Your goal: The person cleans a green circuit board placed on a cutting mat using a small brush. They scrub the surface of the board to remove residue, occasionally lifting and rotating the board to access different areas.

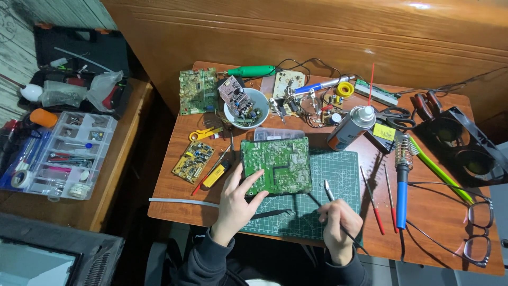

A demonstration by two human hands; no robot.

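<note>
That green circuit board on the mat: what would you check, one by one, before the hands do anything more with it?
1. Green circuit board lies flat on the cutting mat: ok.
2. Left hand steadies the board, fingers on its near-left edge: ok.
3. Right hand grips the thin probe firmly: ok.
4. Probe tip clear of the board: ok, it points up over bare mat.
5. Blue-handled soldering iron off or cool: cannot tell.
6. Spray can stable by the mat: not ok, it lies tipped over.
</note>
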